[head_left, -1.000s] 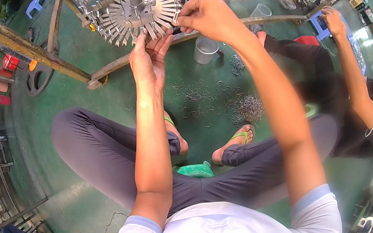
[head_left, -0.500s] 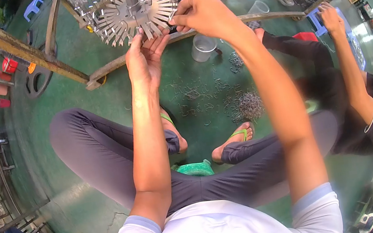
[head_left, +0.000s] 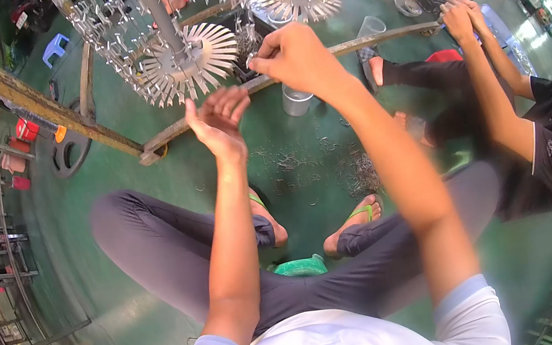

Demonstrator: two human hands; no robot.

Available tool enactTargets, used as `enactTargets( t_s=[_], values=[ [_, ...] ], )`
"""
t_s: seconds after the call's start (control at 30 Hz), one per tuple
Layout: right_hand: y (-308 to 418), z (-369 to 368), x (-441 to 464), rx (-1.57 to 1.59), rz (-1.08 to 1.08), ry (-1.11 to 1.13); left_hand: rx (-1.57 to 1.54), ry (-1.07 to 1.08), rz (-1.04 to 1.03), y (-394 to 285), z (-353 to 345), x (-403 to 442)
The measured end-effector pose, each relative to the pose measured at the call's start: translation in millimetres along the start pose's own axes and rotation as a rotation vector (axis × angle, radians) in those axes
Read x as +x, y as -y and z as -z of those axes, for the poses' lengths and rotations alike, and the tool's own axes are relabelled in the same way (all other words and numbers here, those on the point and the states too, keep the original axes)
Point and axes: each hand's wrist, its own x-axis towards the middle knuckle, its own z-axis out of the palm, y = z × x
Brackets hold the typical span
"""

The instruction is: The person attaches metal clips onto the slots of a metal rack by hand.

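A slotted metal disc (head_left: 205, 53) on an upright post (head_left: 160, 18) is at the top, with many small metal pieces (head_left: 104, 48) hanging around it. Just below the disc's rim, my left hand (head_left: 220, 120) is palm up with its fingers spread and nothing visible in it. To the right of the disc my right hand (head_left: 295, 59) is closed in a pinch. A tiny light-coloured bit shows at its fingertips, too small to name. Both hands appear apart from the disc.
A metal frame bar (head_left: 176, 126) crosses in front of me. A clear plastic cup (head_left: 297, 101) stands beyond my right forearm. Small bent metal pieces (head_left: 363, 175) lie heaped and scattered on the green floor. At right sits a co-worker (head_left: 550, 146), hands raised together.
My left hand has drawn down from the disc's rim and its fingers have spread. My right hand stays pinched, farther from the left. The view has shifted, and the co-worker's two hands now show together.
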Motion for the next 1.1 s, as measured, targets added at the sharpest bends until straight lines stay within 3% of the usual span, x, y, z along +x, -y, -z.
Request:
enactTargets(
  t_s=[0.07, 0.17, 0.2, 0.3, 0.43, 0.47, 0.57, 0.77, 0.97, 1.1],
  values=[
    [0.1, -2.1, -1.0, 0.031, -0.032, 0.005, 0.118, -0.098, -0.091, 8.7, -11.0, -15.9],
    [7.9, 3.3, -2.9, 0.023, -0.073, 0.041, 0.549, -0.046, -0.399, 1.8, -37.2, -32.1],
    [7.9, 4.0, -3.5, 0.023, -0.046, 0.022, 0.501, -0.08, -0.483, -0.6, -49.9, -30.9],
    [2.2, 3.0, -2.5, 0.038, -0.018, 0.009, 0.671, 0.023, -0.543, -25.3, -74.3, -33.4],
    [-0.8, -1.8, -2.3, 0.021, 0.042, -0.028, 0.768, 0.108, -0.469, -31.3, -76.3, -19.0],
    [0.2, -1.0, -2.3, 0.002, 0.049, -0.024, 0.849, 0.094, -0.593, -28.3, -73.6, -12.2],
    [1.6, 2.1, -2.8, -0.003, 0.051, -0.021, 0.952, 0.116, -0.68, -31.7, -74.8, -5.0],
    [-1.3, -0.4, -1.7, 0.007, 0.07, -0.037, 0.947, 0.166, -0.495, -46.2, -87.1, -10.7],
    [0.4, 2.2, -2.2, 0.046, 0.048, -0.024, 0.902, 0.298, -0.789, -34.0, -64.0, -7.8],
    [-6.5, 5.3, 1.1, 0.046, 0.026, -0.052, 0.812, 0.063, -0.671, -22.1, -52.2, -15.2]
  ],
)
